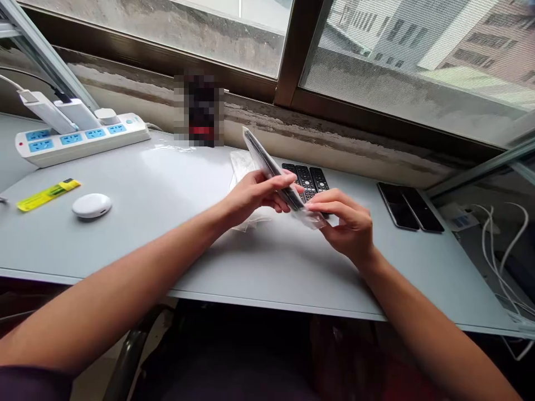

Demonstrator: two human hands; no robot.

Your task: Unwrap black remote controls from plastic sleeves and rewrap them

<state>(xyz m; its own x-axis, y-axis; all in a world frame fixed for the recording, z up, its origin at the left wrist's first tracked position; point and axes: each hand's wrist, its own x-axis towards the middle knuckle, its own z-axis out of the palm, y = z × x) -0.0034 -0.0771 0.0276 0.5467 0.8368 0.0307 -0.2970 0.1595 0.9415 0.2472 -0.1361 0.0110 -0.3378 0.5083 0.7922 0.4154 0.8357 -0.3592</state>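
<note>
A dark, slim object in a clear plastic bag (271, 161) is held tilted above the middle of the desk. My left hand (267, 192) is closed around its middle, thumb on top. At the bag's lower right end, my right hand (345, 220) pinches the loose clear plastic. Behind my hands lie black remote controls (320, 179) side by side, partly hidden. Other clear plastic bags (241, 164) lie on the desk behind and under my left hand.
A white power strip (87, 136) with plugged adapters, a yellow packet (48, 195) and a white oval case (92, 206) are on the desk's left. Two dark phones (409, 207) lie at right. A blurred-out dark object (201, 111) stands by the window. Cables hang far right.
</note>
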